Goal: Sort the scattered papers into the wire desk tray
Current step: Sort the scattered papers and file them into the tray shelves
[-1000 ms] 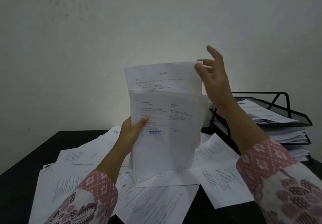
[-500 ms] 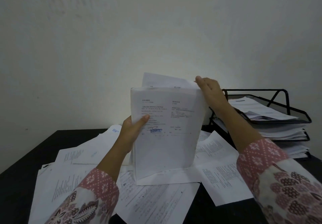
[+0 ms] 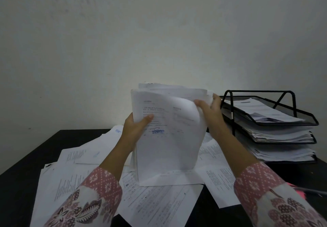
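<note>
A stack of white papers (image 3: 168, 147) stands upright on its lower edge on the desk in front of me. My left hand (image 3: 135, 129) grips its left side, thumb across the printed front sheet. My right hand (image 3: 210, 110) holds the stack's upper right corner, with the thumb bending the front sheet's top right corner forward. Loose printed sheets (image 3: 159, 203) lie scattered flat on the black desk around the stack. The black wire desk tray (image 3: 286, 119) with three tiers stands at the right, each tier holding papers.
The black desk (image 3: 21, 184) ends against a plain pale wall. A pink object (image 3: 299, 189) shows at the right edge beside my right sleeve. More loose sheets (image 3: 74, 159) cover the left half of the desk.
My right hand came down from above the stack, pushing the raised back sheet level with the others. It now holds the upper right corner and curls the front sheet. The left hand kept its grip.
</note>
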